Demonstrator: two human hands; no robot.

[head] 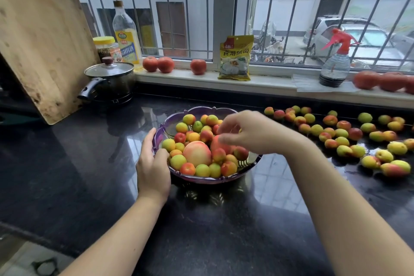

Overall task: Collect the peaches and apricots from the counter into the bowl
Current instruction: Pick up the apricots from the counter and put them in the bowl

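Dozens of apricots [342, 141] strewn across glossy black desk [89, 175] at right; many more heaped in scalloped purple plastic bowl [201, 178] alongside two big peaches [197, 153]. Left hand [152, 163] gripping bowl rim, steadying. Right hand [248, 133] loose-fingered over pile, apparently empty. Small, light, round, smooth-skinned, bruisable, probably prone to rolling: best cupped gently around middle, several at once.

Bare forearms [125, 226], sleeveless (no rings), unadorned wrists

Home kitchen, counter [89, 163], pot [109, 80], oil bottle [125, 33]
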